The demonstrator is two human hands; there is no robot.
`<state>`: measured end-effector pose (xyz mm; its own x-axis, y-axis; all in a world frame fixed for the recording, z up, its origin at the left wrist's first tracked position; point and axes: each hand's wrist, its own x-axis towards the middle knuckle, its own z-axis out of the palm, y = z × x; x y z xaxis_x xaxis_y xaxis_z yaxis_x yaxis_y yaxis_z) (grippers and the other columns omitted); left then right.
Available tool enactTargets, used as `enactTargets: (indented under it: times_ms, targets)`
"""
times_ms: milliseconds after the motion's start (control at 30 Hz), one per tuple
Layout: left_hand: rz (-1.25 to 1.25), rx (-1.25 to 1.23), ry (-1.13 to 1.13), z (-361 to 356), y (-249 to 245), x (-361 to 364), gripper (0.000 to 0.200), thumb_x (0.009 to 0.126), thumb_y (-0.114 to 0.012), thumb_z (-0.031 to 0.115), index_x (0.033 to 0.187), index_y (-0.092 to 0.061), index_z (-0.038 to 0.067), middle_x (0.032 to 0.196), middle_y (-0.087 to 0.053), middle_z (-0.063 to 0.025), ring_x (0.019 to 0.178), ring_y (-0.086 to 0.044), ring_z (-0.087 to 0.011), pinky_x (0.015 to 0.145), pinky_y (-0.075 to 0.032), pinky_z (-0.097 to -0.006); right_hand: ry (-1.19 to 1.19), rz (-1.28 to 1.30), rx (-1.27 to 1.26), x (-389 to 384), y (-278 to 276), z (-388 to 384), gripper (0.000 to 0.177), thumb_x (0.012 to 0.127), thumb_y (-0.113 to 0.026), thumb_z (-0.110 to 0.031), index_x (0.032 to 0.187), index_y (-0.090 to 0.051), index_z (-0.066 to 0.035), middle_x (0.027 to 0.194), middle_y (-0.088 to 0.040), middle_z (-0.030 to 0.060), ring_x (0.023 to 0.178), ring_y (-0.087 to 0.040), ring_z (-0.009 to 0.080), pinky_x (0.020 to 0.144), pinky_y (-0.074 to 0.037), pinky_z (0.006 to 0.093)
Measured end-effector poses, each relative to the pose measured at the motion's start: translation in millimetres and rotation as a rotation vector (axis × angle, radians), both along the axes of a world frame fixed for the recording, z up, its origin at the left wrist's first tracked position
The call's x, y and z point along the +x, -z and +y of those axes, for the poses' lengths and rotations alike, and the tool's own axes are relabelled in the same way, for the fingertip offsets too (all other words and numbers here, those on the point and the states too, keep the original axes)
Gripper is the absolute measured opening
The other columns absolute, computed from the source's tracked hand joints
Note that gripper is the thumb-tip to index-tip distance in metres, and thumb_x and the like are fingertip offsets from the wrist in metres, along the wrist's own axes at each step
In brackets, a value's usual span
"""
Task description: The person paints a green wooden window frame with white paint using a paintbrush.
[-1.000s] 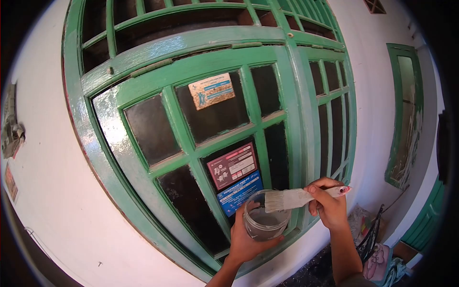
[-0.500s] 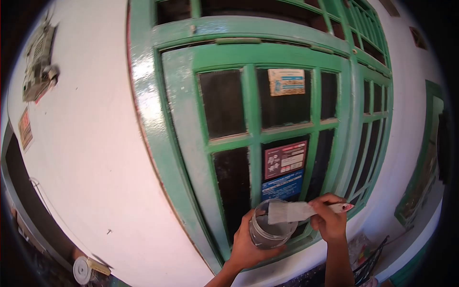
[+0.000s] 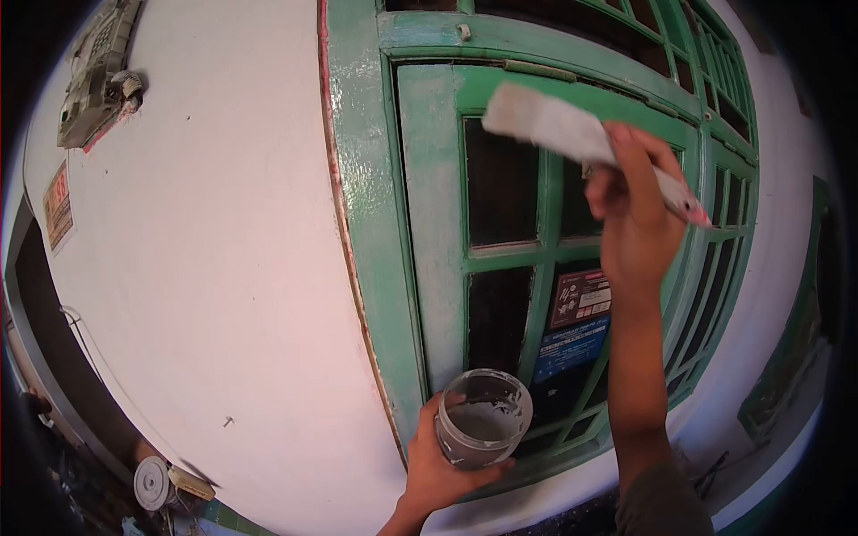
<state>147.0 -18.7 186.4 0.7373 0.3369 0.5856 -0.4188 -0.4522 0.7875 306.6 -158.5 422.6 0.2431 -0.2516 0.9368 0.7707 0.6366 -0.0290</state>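
My right hand grips a paintbrush by its handle, raised before the upper part of a green window. The brush's pale bristles point left, near the casement's top rail; contact with the wood cannot be made out. Lower down, my left hand is wrapped round a clear plastic tub with greyish paint inside and smears on its inner wall. The window frame has patchy whitish-green and brighter green areas. A maroon and a blue sticker show on the glass, partly behind my right forearm.
White wall fills the left side, with an electricity meter high up and a nail sticking out lower. A round white object is at the bottom left. Another barred window section continues on the right.
My right hand has lifted the brush from over the tub up to the window's upper left. The tub stays low in my left hand. The view has shifted left.
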Motion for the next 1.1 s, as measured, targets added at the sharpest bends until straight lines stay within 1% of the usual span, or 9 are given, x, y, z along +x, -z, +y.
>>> enactTargets:
  times_ms: [200, 333, 433, 600, 700, 833, 867, 967, 1100]
  targets:
    - [0.04, -0.009, 0.031, 8, 2, -4, 0.107, 0.058, -0.1, 0.032, 0.142, -0.04, 0.002, 0.125, -0.066, -0.0188, 0.116, -0.068, -0.0298, 0.102, -0.053, -0.041, 0.295, -0.035, 0.107, -11, -16, 54, 0.011, 0.091, -0.076, -0.003, 0.1, -0.075, 0.003, 0.082, -0.074, 0.0086, 0.062, -0.069, 0.0101, 0.052, -0.05, 0.0212]
    - [0.039, -0.025, 0.087, 15, 7, -4, 0.107, 0.058, -0.1, 0.032, 0.141, -0.04, 0.002, 0.125, -0.067, -0.0184, 0.117, -0.068, -0.0294, 0.102, -0.053, -0.0407, 0.525, -0.133, 0.214, 8, -11, 57, 0.008, 0.088, -0.078, -0.002, 0.095, -0.077, 0.002, 0.079, -0.074, 0.0066, 0.063, -0.069, 0.0087, 0.057, -0.053, 0.0226]
    - [0.093, -0.092, 0.158, 15, 4, -6, 0.109, 0.052, -0.103, 0.024, 0.139, -0.042, 0.001, 0.131, -0.059, -0.0177, 0.124, -0.062, -0.0276, 0.104, -0.051, -0.0404, 0.774, -0.12, 0.253, 19, -9, 40, 0.007, 0.087, -0.079, -0.002, 0.093, -0.077, 0.001, 0.078, -0.075, 0.0058, 0.063, -0.068, 0.0081, 0.057, -0.053, 0.0225]
    - [0.149, -0.043, 0.161, 11, 0, -10, 0.11, 0.052, -0.103, 0.028, 0.139, -0.042, 0.0, 0.131, -0.059, -0.0184, 0.124, -0.062, -0.0283, 0.104, -0.051, -0.0409, 0.759, 0.09, 0.283, 15, -6, 10, 0.01, 0.091, -0.078, -0.009, 0.095, -0.079, 0.0, 0.077, -0.074, 0.0041, 0.062, -0.065, 0.0062, 0.058, -0.051, 0.0223]
    - [0.143, -0.063, 0.167, 11, 2, -10, 0.111, 0.052, -0.103, 0.029, 0.139, -0.042, -0.001, 0.131, -0.059, -0.0183, 0.124, -0.062, -0.0285, 0.105, -0.05, -0.0411, 0.94, 0.08, 0.375, 24, -13, -9, 0.011, 0.092, -0.077, -0.011, 0.094, -0.078, 0.0, 0.076, -0.074, 0.0041, 0.064, -0.066, 0.0069, 0.06, -0.052, 0.0238]
    - [0.165, -0.061, 0.135, 16, 3, -13, 0.111, 0.052, -0.103, 0.028, 0.139, -0.042, -0.001, 0.132, -0.059, -0.0176, 0.124, -0.062, -0.028, 0.105, -0.05, -0.0411, 1.365, -0.122, 0.388, 36, -26, -15, 0.01, 0.09, -0.077, -0.011, 0.092, -0.077, -0.001, 0.079, -0.074, 0.0092, 0.071, -0.07, 0.0166, 0.066, -0.054, 0.029]
    - [0.147, -0.071, 0.135, 18, 6, -13, 0.11, 0.052, -0.103, 0.028, 0.139, -0.043, 0.0, 0.132, -0.059, -0.0174, 0.124, -0.062, -0.028, 0.105, -0.05, -0.041, 1.357, -0.149, 0.346, 36, -24, -7, 0.008, 0.087, -0.078, -0.007, 0.093, -0.077, -0.001, 0.081, -0.073, 0.0104, 0.07, -0.07, 0.0202, 0.065, -0.054, 0.0297]
    - [0.101, -0.08, 0.125, 21, 12, -11, 0.109, 0.054, -0.102, 0.029, 0.14, -0.042, 0.001, 0.132, -0.061, -0.0174, 0.123, -0.063, -0.0286, 0.105, -0.051, -0.0409, 1.281, -0.313, 0.198, 17, -13, 19, 0.009, 0.085, -0.079, -0.002, 0.093, -0.077, 0.0, 0.081, -0.073, 0.0105, 0.069, -0.07, 0.0173, 0.062, -0.053, 0.0293]
    - [0.076, -0.052, 0.076, 26, 12, -15, 0.108, 0.057, -0.101, 0.031, 0.142, -0.041, 0.003, 0.131, -0.063, -0.0184, 0.121, -0.066, -0.0297, 0.103, -0.053, -0.0407, 0.784, -0.242, 0.137, -11, -12, 41, 0.008, 0.086, -0.08, -0.002, 0.093, -0.077, 0.001, 0.081, -0.073, 0.0076, 0.066, -0.069, 0.0118, 0.058, -0.051, 0.0245]
